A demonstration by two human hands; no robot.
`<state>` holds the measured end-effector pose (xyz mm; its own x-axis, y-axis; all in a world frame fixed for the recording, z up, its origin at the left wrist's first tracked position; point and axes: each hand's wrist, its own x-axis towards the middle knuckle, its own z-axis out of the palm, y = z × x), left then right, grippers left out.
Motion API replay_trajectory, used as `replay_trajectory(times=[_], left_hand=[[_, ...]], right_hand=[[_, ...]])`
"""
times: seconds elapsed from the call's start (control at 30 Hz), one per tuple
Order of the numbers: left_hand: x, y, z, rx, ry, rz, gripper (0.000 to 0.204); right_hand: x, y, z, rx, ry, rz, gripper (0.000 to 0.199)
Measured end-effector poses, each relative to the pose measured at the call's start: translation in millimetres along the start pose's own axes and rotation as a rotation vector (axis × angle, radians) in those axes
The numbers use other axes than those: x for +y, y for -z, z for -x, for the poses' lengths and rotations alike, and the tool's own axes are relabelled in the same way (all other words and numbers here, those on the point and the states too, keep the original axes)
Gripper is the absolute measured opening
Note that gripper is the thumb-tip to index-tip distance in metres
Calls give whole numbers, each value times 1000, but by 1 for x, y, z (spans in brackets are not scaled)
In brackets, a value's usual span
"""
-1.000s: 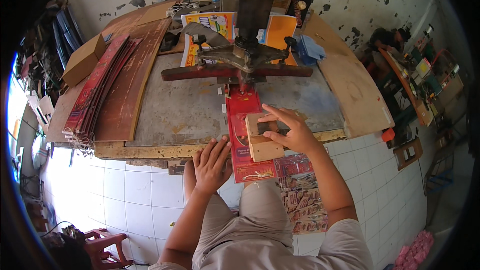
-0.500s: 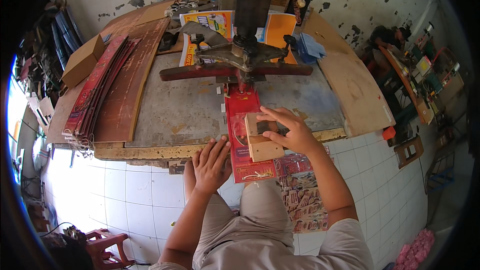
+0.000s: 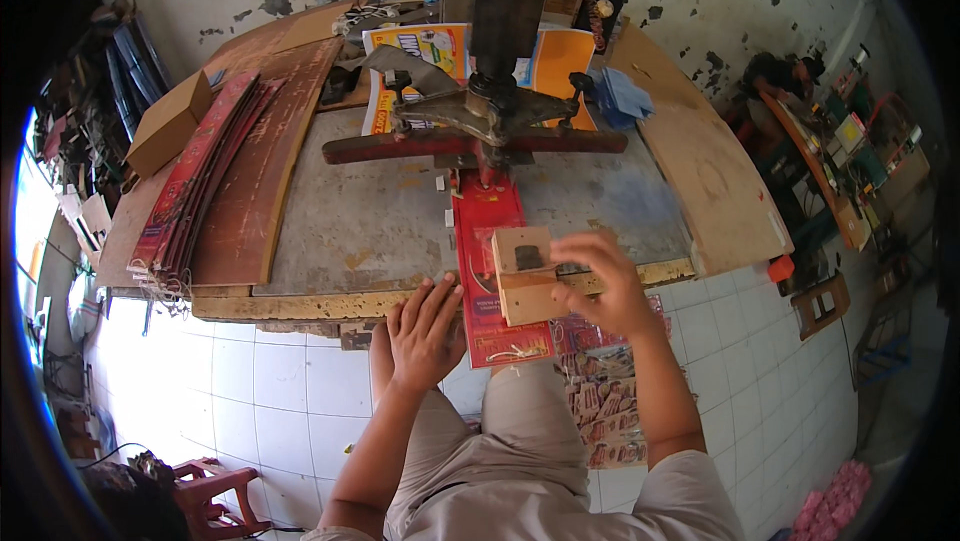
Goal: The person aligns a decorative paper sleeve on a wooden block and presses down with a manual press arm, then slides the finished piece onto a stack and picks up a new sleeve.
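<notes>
A long red printed strip [image 3: 487,206] lies on the grey metal work plate [image 3: 350,211], its far end under the dark iron press head [image 3: 488,111] and its near end past the front edge. On the strip rests a pale wooden block [image 3: 528,301] with a dark patch on top. At the block's right side is my right hand [image 3: 615,291], fingers spread and curved, gripping nothing; fingertip contact I cannot tell. Flat fingers of my left hand [image 3: 424,336] lie by the table's front edge, left of the strip, with nothing held.
Several folded red strips [image 3: 200,171] are stacked at left beside a cardboard box [image 3: 168,123]. Blue sheets [image 3: 624,99] lie at back right. Printed sheets [image 3: 605,411] cover floor tiles at my right. A red stool [image 3: 215,496] stands lower left; another person [image 3: 780,76] sits far right.
My right hand has drawn back to the right from the top of the wooden block. The block stays on the strip, and my left hand has hardly moved.
</notes>
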<state>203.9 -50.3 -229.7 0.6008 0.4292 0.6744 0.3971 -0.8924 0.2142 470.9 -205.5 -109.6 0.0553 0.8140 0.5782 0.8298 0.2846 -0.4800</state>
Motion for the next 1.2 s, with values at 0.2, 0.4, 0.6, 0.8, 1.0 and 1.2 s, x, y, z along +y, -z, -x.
replay_trajectory(times=[0.2,0.4,0.6,0.8,1.0,1.2], left_hand=[[8,19,-11,-94,20,75,70],[9,23,-20,-138,-15,97,73],[11,16,-19,-143,8,102,75],[19,13,-21,-113,51,119,69],[17,6,-17,-76,64,108,64],[19,10,-21,-78,52,90,65]], right_hand=[[-38,-21,22,-90,-15,157,43],[-26,-22,25,17,10,-6,48],[-35,-17,11,65,4,-68,50],[-31,-25,3,2,62,-38,48],[-18,-42,-14,-21,41,-83,46],[20,-63,-49,15,-6,21,43]])
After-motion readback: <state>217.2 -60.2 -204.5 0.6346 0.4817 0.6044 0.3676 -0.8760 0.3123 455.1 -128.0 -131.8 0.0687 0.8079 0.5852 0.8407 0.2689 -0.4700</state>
